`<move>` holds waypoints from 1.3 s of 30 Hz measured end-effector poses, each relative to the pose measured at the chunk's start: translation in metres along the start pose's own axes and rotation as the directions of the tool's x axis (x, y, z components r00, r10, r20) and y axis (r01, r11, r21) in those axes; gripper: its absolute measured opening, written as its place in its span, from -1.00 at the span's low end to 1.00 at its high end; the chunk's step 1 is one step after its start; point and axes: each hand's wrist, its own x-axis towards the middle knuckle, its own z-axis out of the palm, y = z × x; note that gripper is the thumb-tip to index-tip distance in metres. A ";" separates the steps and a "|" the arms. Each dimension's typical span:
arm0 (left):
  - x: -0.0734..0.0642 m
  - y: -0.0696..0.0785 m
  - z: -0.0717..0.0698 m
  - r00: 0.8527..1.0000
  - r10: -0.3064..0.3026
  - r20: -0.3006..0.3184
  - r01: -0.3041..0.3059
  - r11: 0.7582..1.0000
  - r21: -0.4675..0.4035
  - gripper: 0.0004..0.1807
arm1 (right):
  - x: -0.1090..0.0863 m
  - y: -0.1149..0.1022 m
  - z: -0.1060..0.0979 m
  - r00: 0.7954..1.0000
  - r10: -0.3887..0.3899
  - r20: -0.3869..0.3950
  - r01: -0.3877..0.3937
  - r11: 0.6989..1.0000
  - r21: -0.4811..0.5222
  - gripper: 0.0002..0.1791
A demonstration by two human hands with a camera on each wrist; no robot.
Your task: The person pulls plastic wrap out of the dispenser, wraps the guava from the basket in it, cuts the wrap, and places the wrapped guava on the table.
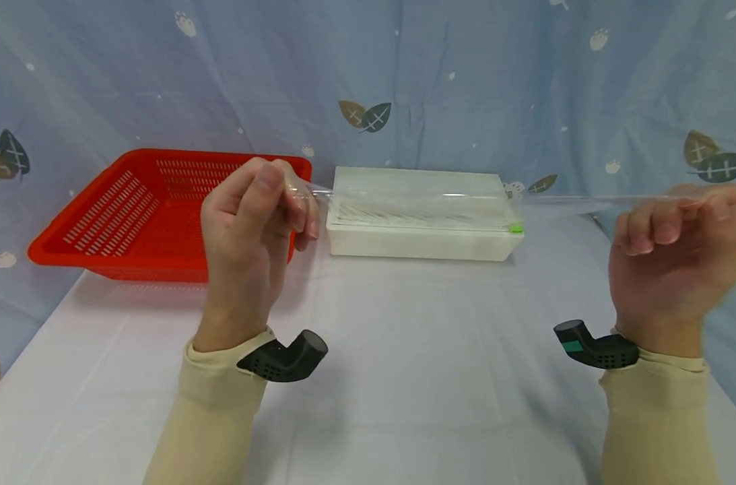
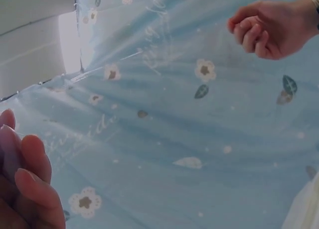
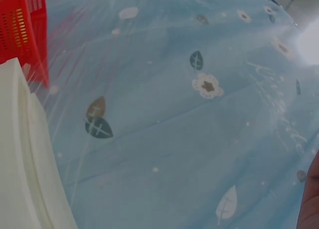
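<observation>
A clear sheet of cling film (image 1: 574,200) stretches between the two hands, in front of and above a white dispenser box (image 1: 422,244). Its left end is pinched by my left hand (image 1: 252,229), thumb against curled fingers. On the other side my right hand (image 1: 677,263) pinches the right end, with its fingers curled toward the palm. A small green slider (image 1: 516,228) sits at the box's front right. In the left wrist view the raised right hand (image 2: 276,30) appears at top right. The film is nearly invisible there, so its lower edge cannot be made out.
A red perforated basket (image 1: 119,263) stands left of the box, partly behind the left hand. White cloth (image 1: 416,370) covers the table. A blue patterned curtain (image 1: 271,74) hangs behind. Each wrist wears a black camera (image 1: 285,360).
</observation>
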 end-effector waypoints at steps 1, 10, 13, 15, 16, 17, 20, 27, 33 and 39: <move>0.000 0.000 0.000 1.000 -0.005 -0.001 0.005 1.000 0.011 -0.68 | 0.000 0.000 0.000 1.000 0.008 0.001 -0.008 1.000 0.002 -0.84; -0.001 0.001 0.000 0.998 -0.068 -0.007 0.068 0.994 0.081 -0.71 | -0.003 0.003 -0.003 0.997 0.049 0.064 -0.047 0.999 -0.022 -0.85; -0.003 0.003 0.000 0.996 -0.089 -0.001 0.089 0.990 0.108 -0.71 | -0.004 0.004 0.000 0.994 0.069 0.086 -0.069 0.998 -0.004 -0.85; -0.005 0.005 -0.001 0.995 -0.101 0.004 0.100 0.987 0.127 -0.71 | -0.006 0.004 0.003 0.992 0.085 0.096 -0.088 0.996 0.022 -0.84; -0.007 0.006 -0.002 0.994 -0.106 0.006 0.104 0.985 0.140 -0.71 | -0.007 0.003 0.004 0.990 0.098 0.097 -0.103 0.994 0.040 -0.84; -0.009 0.008 -0.003 0.994 -0.113 0.007 0.111 0.983 0.149 -0.71 | -0.008 0.002 0.005 0.989 0.114 0.094 -0.119 0.991 0.053 -0.83; -0.016 0.014 -0.007 0.990 -0.140 0.019 0.134 0.971 0.197 -0.73 | -0.012 -0.005 0.006 0.981 0.160 0.112 -0.167 0.984 0.054 -0.81; -0.039 0.029 -0.015 0.968 -0.221 0.117 0.162 0.911 0.379 -0.75 | -0.033 -0.022 -0.007 0.933 0.280 0.225 -0.274 0.960 -0.061 -0.77; -0.053 0.037 -0.030 0.912 -0.375 0.168 0.223 0.794 0.565 -0.79 | -0.054 -0.038 -0.027 0.855 0.412 0.314 -0.335 0.902 -0.271 -0.64; -0.078 0.025 -0.045 0.845 -0.505 0.178 0.205 0.613 0.763 -0.78 | -0.080 -0.055 -0.031 0.791 0.522 0.319 -0.343 0.810 -0.476 -0.59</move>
